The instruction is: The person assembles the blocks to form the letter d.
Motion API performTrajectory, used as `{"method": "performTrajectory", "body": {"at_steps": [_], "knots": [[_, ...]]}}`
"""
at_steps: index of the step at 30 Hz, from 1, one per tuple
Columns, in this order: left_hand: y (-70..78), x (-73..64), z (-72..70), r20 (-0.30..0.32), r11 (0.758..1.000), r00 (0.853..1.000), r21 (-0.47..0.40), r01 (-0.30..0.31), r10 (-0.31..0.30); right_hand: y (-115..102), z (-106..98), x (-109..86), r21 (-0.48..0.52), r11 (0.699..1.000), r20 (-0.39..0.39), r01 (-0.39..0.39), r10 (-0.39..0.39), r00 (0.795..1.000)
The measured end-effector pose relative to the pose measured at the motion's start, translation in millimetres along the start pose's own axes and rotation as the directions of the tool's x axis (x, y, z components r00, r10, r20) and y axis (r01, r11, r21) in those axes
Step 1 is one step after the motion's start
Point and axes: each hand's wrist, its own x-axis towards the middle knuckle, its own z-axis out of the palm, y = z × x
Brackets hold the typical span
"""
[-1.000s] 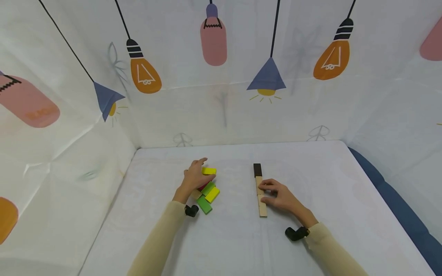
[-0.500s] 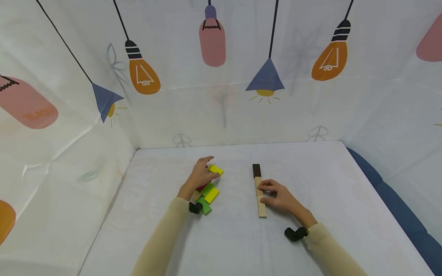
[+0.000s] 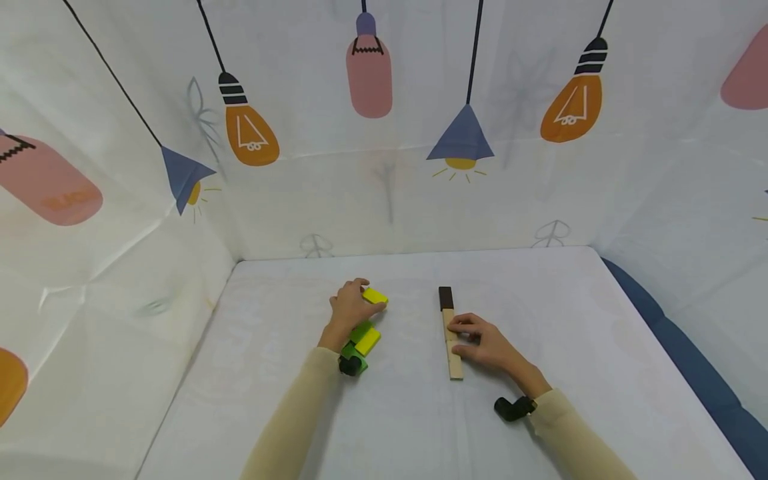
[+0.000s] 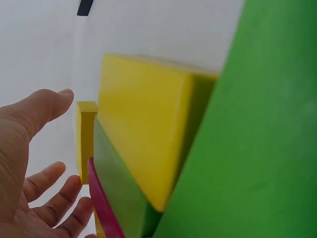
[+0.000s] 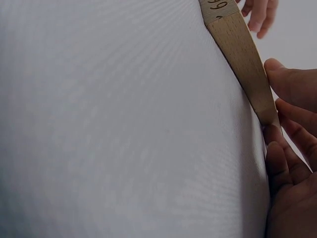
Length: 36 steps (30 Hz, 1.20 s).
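My left hand (image 3: 353,308) is over a small pile of blocks, its thumb and fingers apart around a yellow block (image 3: 375,296) at the pile's far end. In the left wrist view a gap shows between the thumb and that far yellow block (image 4: 86,144); one fingertip is near its lower end. A nearer yellow block (image 3: 368,341), a light green block (image 4: 116,183), a magenta block (image 4: 102,201) and a large-looking green block (image 4: 257,139) lie close by. My right hand (image 3: 487,343) touches a row of plain wooden blocks (image 3: 455,361) with fingertips and thumb along its right side.
A dark block (image 3: 446,298) caps the far end of the wooden row. Dark markings show on one wooden block (image 5: 218,7). White cloth covers the table (image 3: 402,413); a lamp-printed sheet (image 3: 384,187) rises behind it. Blue padding (image 3: 672,340) lies along the right side.
My left hand has shifted right, its thumb and fingers now closer about the far yellow block. That block has turned and slid slightly right. My right hand stays at the wooden row.
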Motion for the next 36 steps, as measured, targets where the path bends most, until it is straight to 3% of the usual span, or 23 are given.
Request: {"method": "performTrajectory", "body": {"at_steps": [6,11,15,19,29,36], "knots": [[6.1,-1.1,1.9,-0.011,0.999,1.000,0.047,0.017,-0.017,0.6,0.2,-0.4,-0.001,1.000,-0.002,0.003,-0.003,1.000],[9.0,-2.4,1.5,0.007,0.995,0.998,0.066,0.069,-0.070,0.6,-0.3,-0.2,-0.009,1.000,-0.004,0.013,-0.013,1.000],[7.6,-0.8,3.2,0.014,0.994,0.995,0.054,0.093,-0.094,0.3,-0.8,-0.3,-0.010,1.000,-0.003,0.012,-0.012,1.000],[5.4,1.6,4.2,0.017,0.996,0.997,0.033,0.081,-0.081,0.5,-0.9,-0.3,-0.015,1.000,-0.005,0.011,-0.011,1.000],[8.7,9.8,6.3,-0.040,0.992,0.999,-0.126,-0.004,-0.001,-0.9,-1.6,-1.6,-0.005,1.000,-0.008,0.016,-0.016,1.000],[16.1,16.4,10.1,-0.091,0.942,0.996,-0.334,-0.034,0.003,0.4,-0.8,-1.4,-0.002,1.000,-0.014,0.024,-0.024,1.000]]}}
